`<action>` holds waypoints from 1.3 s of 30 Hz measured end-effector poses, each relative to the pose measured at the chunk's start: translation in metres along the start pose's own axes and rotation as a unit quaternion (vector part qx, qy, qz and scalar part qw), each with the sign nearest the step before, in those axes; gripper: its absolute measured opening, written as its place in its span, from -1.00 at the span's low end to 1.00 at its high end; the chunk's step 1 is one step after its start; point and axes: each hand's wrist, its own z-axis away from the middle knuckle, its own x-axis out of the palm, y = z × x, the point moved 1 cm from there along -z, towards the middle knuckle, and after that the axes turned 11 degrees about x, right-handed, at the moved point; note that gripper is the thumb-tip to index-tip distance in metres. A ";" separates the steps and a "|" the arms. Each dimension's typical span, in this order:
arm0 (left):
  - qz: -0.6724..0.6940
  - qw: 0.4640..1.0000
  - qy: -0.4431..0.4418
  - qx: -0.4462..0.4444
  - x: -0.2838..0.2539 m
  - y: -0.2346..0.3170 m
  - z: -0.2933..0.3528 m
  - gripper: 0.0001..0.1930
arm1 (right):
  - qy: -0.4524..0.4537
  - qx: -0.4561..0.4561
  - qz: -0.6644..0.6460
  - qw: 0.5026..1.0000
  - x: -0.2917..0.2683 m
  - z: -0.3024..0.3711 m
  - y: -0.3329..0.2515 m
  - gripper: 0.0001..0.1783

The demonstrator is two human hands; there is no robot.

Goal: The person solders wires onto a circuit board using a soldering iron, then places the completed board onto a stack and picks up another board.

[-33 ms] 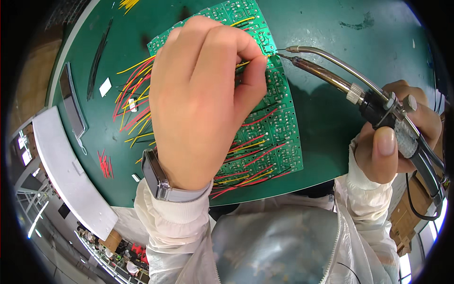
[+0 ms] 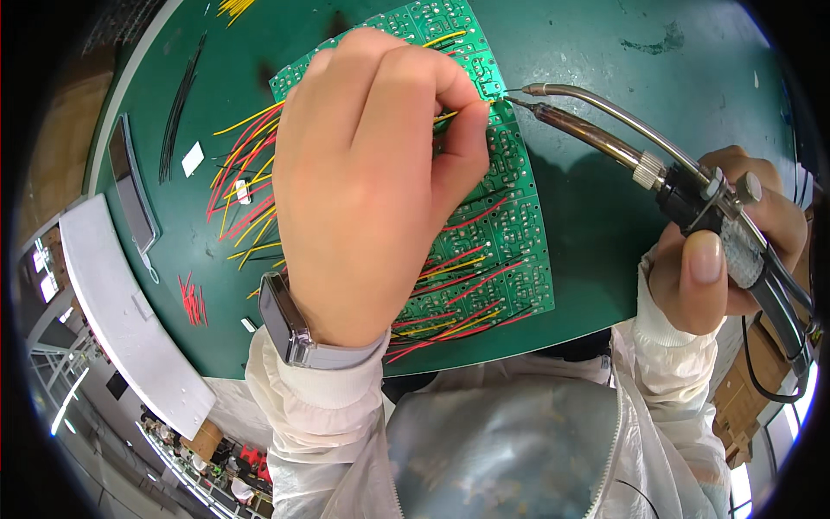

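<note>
My left hand point(image 2: 367, 164) reaches over a green circuit board panel point(image 2: 527, 246), thumb and forefinger pinched on a thin yellow wire point(image 2: 494, 102) near the panel's right edge. Most of that wire is hidden by the fingers. My right hand point(image 2: 705, 268) grips a soldering iron point(image 2: 588, 134) with a curved metal solder-feed tube point(image 2: 622, 111) clamped along it. The iron's tip sits at the board edge beside the wire end, the tube's thin tip just above. Red, yellow and black wires point(image 2: 467, 264) lie across the panel, and more stick out past its left side.
On the green table to the left lie black wires point(image 2: 180, 112), a phone-like dark slab point(image 2: 134, 186), a white square point(image 2: 192, 159) and short red wires point(image 2: 192, 300). Yellow wires point(image 2: 234, 9) lie at the far edge. A black cable point(image 2: 782, 320) trails from the iron.
</note>
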 end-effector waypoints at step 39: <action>-0.034 0.999 -0.010 0.022 0.002 0.000 -0.002 -0.82 | -0.032 0.018 -0.004 0.999 -0.002 0.000 -0.002 -0.63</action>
